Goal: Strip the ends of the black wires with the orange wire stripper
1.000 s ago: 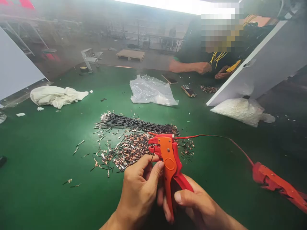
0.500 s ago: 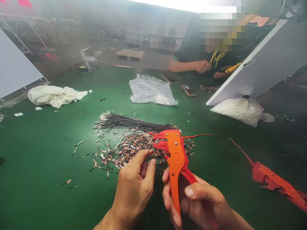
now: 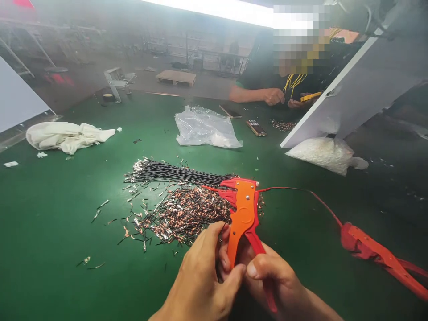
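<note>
My right hand (image 3: 277, 276) is wrapped round the handles of an orange and red wire stripper (image 3: 245, 214), whose jaws point left and up. Close against the stripper's lower orange handle is my left hand (image 3: 203, 272), its fingers curled near my right fingertips. Whatever the left fingers hold, if anything, is hidden. Beyond both hands lies a heap of short black wire offcuts with copper ends (image 3: 190, 211). A bundle of long black wires (image 3: 177, 171) with metal terminals at its left end rests behind that heap. A thin red wire (image 3: 287, 188) runs right, from behind the stripper.
A second orange-red stripper (image 3: 377, 252) lies at the right. Behind are a clear plastic bag (image 3: 207, 129), a white cloth (image 3: 68, 136), a keypad phone (image 3: 256, 128) and a bag of white material (image 3: 324, 154). Across the table (image 3: 50, 214), a co-worker's hand (image 3: 274, 96) works near yellow wires.
My left hand has moved right and down from beside the jaws to the stripper's handle, against my right fingers. The stripper's lower end has swung left. The whole view has shifted slightly.
</note>
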Tool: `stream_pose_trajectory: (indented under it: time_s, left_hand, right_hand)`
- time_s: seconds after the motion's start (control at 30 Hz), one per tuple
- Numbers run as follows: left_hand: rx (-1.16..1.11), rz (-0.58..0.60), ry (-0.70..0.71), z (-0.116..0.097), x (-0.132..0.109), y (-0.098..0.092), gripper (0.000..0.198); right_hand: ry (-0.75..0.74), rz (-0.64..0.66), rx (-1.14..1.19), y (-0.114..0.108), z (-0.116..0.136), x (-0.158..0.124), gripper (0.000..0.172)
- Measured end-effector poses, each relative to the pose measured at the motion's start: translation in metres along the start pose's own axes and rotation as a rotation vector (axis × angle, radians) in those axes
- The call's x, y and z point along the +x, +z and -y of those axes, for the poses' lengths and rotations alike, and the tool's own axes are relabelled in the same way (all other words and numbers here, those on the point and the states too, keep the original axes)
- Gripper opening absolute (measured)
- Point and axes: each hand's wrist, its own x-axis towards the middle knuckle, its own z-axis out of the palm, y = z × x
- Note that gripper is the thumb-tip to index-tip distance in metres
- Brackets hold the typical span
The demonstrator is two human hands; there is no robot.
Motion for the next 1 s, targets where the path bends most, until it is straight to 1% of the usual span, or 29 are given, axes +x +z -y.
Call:
stream_pose_trajectory:
  time_s: [0.07, 0.13, 0.2, 0.37, 0.47, 0.5, 0.57, 0.63, 0.67, 0.7, 0.8, 0.9, 1.0]
  left_hand:
    - [0.030, -0.025, -0.007, 0.001, 0.000, 0.001, 0.041]
    - [0.056, -0.040, 0.006, 0.001, 0.001, 0.000, 0.037]
    - [0.085, -0.040, 0.018, 0.000, 0.002, -0.001, 0.038]
    - [0.187, -0.033, 0.043, 0.001, 0.001, -0.001, 0.038]
    - [0.222, -0.028, 0.097, 0.005, 0.001, -0.002, 0.039]
    - [0.236, -0.055, 0.121, 0.007, 0.001, -0.003, 0.041]
    - [0.268, -0.155, 0.171, 0.009, 0.002, -0.006, 0.040]
    - [0.322, -0.262, 0.231, 0.011, 0.004, -0.010, 0.029]
    - [0.356, -0.294, 0.260, 0.011, 0.005, -0.012, 0.022]
    - [0.393, -0.302, 0.292, 0.011, 0.007, -0.013, 0.018]
    - [0.485, -0.261, 0.360, 0.011, 0.008, -0.014, 0.015]
    - [0.502, -0.246, 0.434, 0.011, 0.008, -0.012, 0.019]
    - [0.504, -0.243, 0.475, 0.010, 0.007, -0.013, 0.020]
  right_hand:
    - [-0.008, -0.012, -0.013, 0.001, -0.001, -0.001, 0.031]
    - [0.017, -0.036, -0.028, 0.001, -0.002, -0.001, 0.035]
    - [0.039, -0.065, -0.028, 0.000, -0.001, -0.001, 0.036]
    - [0.034, -0.029, -0.008, -0.001, 0.000, -0.001, 0.038]
    - [0.039, -0.054, -0.041, -0.003, 0.000, -0.004, 0.039]
    - [0.036, -0.061, -0.038, -0.004, 0.001, -0.005, 0.039]
    - [0.011, -0.067, -0.014, -0.005, 0.004, -0.008, 0.036]
    - [-0.043, -0.066, -0.006, -0.005, 0.008, -0.009, 0.033]
    - [-0.076, -0.057, -0.018, -0.004, 0.010, -0.009, 0.032]
    - [-0.102, -0.044, -0.035, -0.004, 0.011, -0.009, 0.033]
    - [-0.130, -0.020, -0.045, -0.003, 0.014, -0.008, 0.036]
    - [-0.130, -0.010, 0.011, -0.002, 0.013, -0.007, 0.041]
    - [-0.111, 0.002, 0.064, -0.004, 0.013, -0.007, 0.047]
